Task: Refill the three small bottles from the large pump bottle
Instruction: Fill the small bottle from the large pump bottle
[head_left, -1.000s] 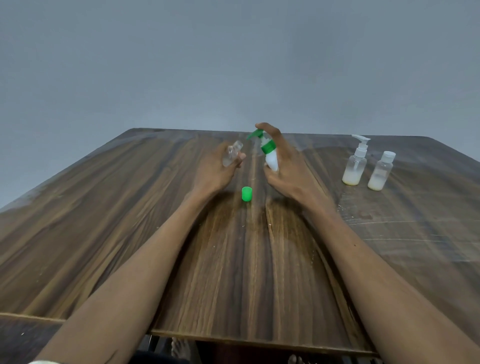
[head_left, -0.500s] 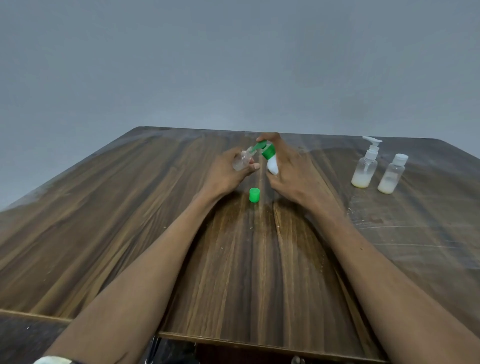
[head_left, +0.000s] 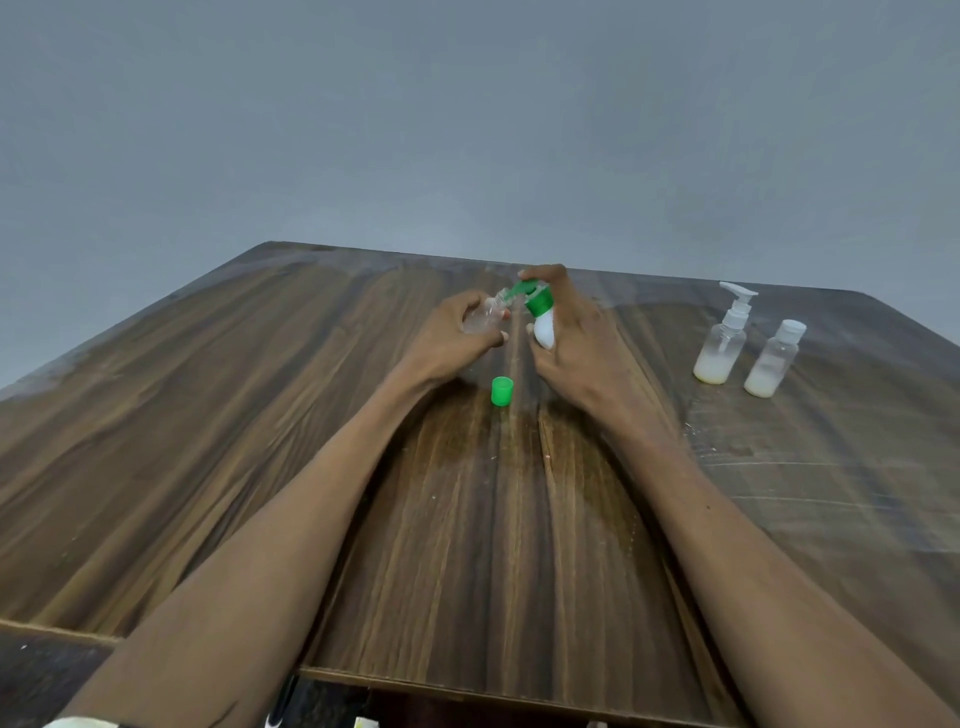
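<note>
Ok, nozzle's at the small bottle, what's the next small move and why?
Probably press the pump head down with the right hand: the green nozzle already meets the mouth of the clear small bottle that the left hand holds tilted, and the bottle looks empty.

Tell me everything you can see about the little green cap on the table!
The small green plastic cap is a short round cylinder. It stands by itself on the brown wooden table, off its bottle. Nothing touches it but the tabletop. It sits nearer the person than both hands, below the gap between them, and looks smooth and bright.

Tilted pump bottle (head_left: 542, 321) spout meets uncapped clear bottle (head_left: 485, 316).
</note>
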